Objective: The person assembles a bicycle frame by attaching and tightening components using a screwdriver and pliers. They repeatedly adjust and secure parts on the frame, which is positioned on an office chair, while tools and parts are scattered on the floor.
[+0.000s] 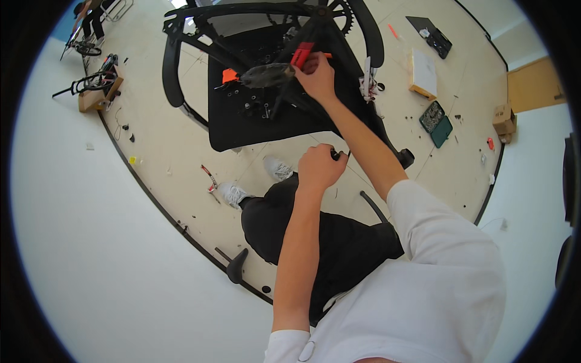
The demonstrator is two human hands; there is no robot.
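My right hand (316, 77) reaches over the black chair (260, 130), its fingers pinched at the right end of a clear plastic bag (263, 75). Just beside those fingers is a bright red piece (301, 54) against the black bicycle frame (227, 51), which lies across the chair. An orange piece (230, 75) sits left of the bag. Small metal parts (265, 110) are scattered on the seat. Closer to me, in front of the seat edge, my left hand (319, 166) is closed around a small black object (334, 155), mostly hidden by the fingers.
Armrests (172, 72) flank the seat. On the floor to the right lie a green case (437, 124), a white box (423, 74) and a black tool case (439, 43). A bicycle saddle (237, 266) lies by the left wall. Another person (94, 21) is at the far left.
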